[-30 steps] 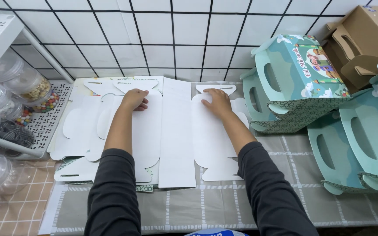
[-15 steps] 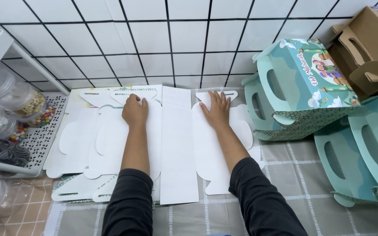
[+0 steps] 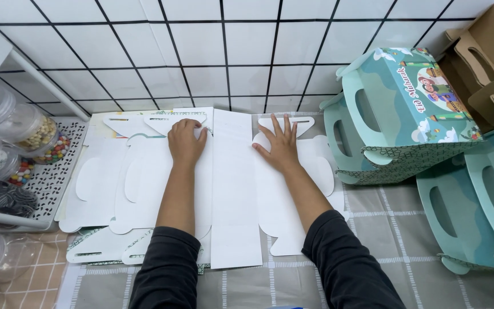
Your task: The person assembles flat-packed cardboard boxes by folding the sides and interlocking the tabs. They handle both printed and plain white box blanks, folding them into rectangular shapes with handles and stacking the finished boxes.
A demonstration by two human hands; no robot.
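Both hands are pressed flat on an unfolded white box blank [image 3: 232, 189], left hand [image 3: 185, 142] with fingers curled, right hand [image 3: 281, 146] with fingers spread.

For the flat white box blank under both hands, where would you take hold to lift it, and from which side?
Probably by the near edge of the flat white box blank, from the person's side. Its centre panel sticks out past the stack toward the table front, so fingers could likely slide under there. The left hand and right hand press flat on the far panels, which lie flush on the other blanks.
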